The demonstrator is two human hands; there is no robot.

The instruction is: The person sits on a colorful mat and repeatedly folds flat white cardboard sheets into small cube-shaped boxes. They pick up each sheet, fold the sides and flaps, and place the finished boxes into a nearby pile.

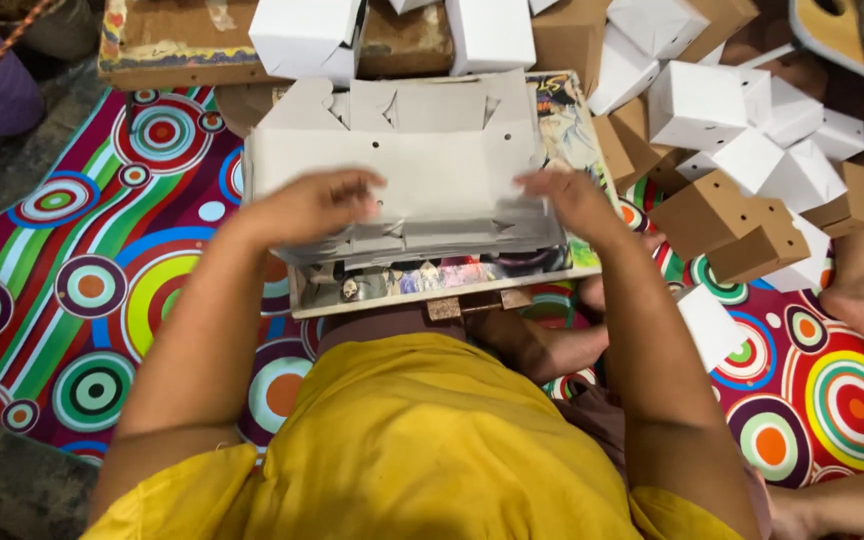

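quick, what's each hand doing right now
left hand: fingers curled, pressing on the flat white cardboard sheet
right hand: fingers curled, pressing the same sheet's other end

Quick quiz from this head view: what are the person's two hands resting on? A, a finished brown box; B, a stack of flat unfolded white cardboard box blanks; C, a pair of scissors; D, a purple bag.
B: the left hand and right hand both press on the stack of flat white box blanks, while the folded white and brown boxes lie apart at the right.
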